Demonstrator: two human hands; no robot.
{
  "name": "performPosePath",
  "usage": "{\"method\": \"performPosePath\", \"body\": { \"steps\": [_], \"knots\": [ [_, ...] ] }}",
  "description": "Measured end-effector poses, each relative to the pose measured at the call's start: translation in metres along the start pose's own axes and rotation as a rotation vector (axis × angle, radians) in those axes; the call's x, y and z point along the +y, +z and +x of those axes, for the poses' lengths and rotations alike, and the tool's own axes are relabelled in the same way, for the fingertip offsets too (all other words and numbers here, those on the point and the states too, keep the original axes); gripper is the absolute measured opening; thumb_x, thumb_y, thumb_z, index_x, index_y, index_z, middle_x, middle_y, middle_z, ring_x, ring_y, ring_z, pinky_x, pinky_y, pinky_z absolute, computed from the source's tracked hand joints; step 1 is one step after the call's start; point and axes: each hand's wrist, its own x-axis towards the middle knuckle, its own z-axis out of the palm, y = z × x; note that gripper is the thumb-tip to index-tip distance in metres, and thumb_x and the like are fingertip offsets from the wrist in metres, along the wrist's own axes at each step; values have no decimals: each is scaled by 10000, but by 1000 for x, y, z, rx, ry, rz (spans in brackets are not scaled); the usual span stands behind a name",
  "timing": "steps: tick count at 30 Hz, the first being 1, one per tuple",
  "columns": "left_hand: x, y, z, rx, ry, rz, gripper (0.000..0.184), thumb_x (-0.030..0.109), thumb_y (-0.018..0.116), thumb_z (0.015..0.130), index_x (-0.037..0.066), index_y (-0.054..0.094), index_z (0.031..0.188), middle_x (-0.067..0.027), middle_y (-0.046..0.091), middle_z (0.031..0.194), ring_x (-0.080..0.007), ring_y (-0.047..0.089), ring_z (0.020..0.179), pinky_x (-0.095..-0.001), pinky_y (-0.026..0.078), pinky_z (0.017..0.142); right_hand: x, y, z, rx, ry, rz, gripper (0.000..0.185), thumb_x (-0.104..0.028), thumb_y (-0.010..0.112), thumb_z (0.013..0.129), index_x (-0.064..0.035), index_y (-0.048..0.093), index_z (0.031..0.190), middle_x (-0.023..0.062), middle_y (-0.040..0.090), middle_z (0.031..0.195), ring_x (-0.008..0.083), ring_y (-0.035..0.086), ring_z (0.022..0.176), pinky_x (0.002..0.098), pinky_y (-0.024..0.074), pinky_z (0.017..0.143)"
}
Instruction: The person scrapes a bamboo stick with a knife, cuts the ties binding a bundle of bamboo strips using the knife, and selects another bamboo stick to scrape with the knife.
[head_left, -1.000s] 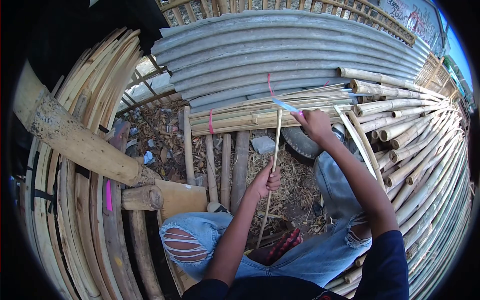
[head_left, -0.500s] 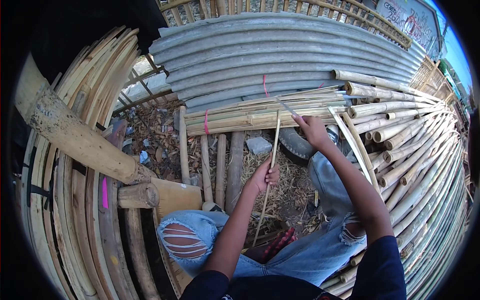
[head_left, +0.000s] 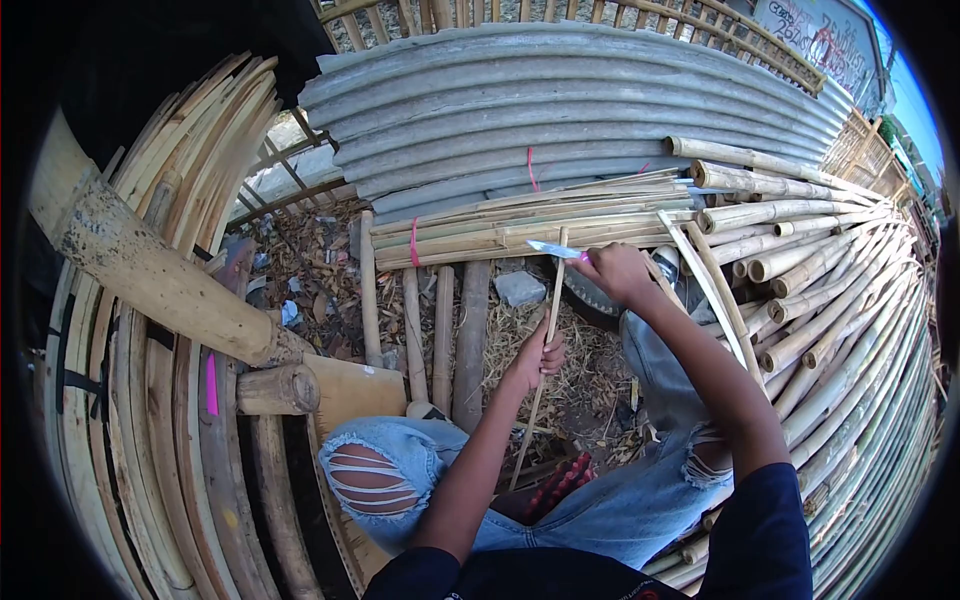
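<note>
1. The left hand (head_left: 539, 361) has its fingers wrapped round the strip (head_left: 556, 300), gripping it about midway along.
2. From those fingers, the strip's long axis runs away from the person to its upper end, leaning slightly right, and back to its lower end between the legs.
3. The right hand (head_left: 620, 272) is just right of the upper end, beyond and to the right of the left fingers; its own fingers are clamped on the knife (head_left: 548, 247).
4. The blade points left from the right fingers and crosses the strip almost squarely, just short of its upper end. Whether its edge touches cannot be told.
5. So the left hand is on the strip itself, while the right meets it only through the knife.
6. Beyond both hands lies the bundle (head_left: 470, 240); the tyre (head_left: 590, 303) sits below the right fingers, and the poles (head_left: 830, 285) spread to their right.
</note>
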Motion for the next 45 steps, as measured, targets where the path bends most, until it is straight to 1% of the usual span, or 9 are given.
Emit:
{"method": "performPosePath", "body": {
  "steps": [3,7,13,16,20,25,31,39,45],
  "knots": [
    [-1,1,2,33,-12,2,628,674,291,854,166,254,487,63,165,427,-61,144,348,-211,121,326,-23,17,-29,-111,-358,-57,610,-606,375,852,-90,614,632,149,579,555,333,595,541,421,459,496],
    [-1,-11,-4,64,-3,-63,627,667,292,859,165,253,485,61,168,424,-65,147,337,-215,120,323,-1,12,-9,-46,86,56,628,-606,391,846,-61,610,620,160,561,534,325,594,540,413,465,496],
    [-11,-5,-3,125,6,-49,628,659,272,869,165,248,482,55,176,413,-65,141,323,-213,121,311,-20,21,-28,-88,-253,-29,622,-588,390,856,-55,619,631,163,548,517,333,592,536,423,471,509],
    [-14,-9,-6,119,57,-4,622,668,297,860,163,255,499,58,178,427,-61,150,333,-218,109,314,11,5,11,62,270,70,645,-595,385,854,-53,601,579,169,553,525,333,585,527,436,459,494],
    [-12,-5,-7,162,84,40,623,658,298,866,152,257,505,55,187,424,-62,157,326,-216,111,307,-12,9,-24,-111,87,41,617,-579,375,868,-63,653,675,202,584,599,364,609,612,441,483,563],
    [-9,-2,-9,161,97,46,617,660,306,863,153,256,514,55,196,431,-62,170,337,-219,129,313,-3,18,-7,-72,498,345,635,-570,365,878,-25,636,697,212,564,571,386,598,621,479,470,601],
    [-12,11,-7,274,87,92,617,652,296,871,156,262,506,55,194,428,-67,152,336,-228,123,318,-22,3,-30,-111,-266,-22,557,-588,437,834,-94,622,654,136,561,532,321,585,526,419,463,508],
    [-21,8,-8,391,199,189,600,639,310,876,153,281,525,56,219,425,-64,168,328,-220,133,316,1,3,-3,-32,30,-71,624,-614,400,838,-85,619,590,141,560,508,313,592,513,419,460,477],
    [-21,8,-10,392,193,168,603,643,319,871,154,278,522,60,208,429,-63,167,329,-218,135,316,-21,19,-18,-58,-223,-69,606,-605,392,847,-92,621,620,130,562,513,315,589,506,402,465,470]
  ]
}}
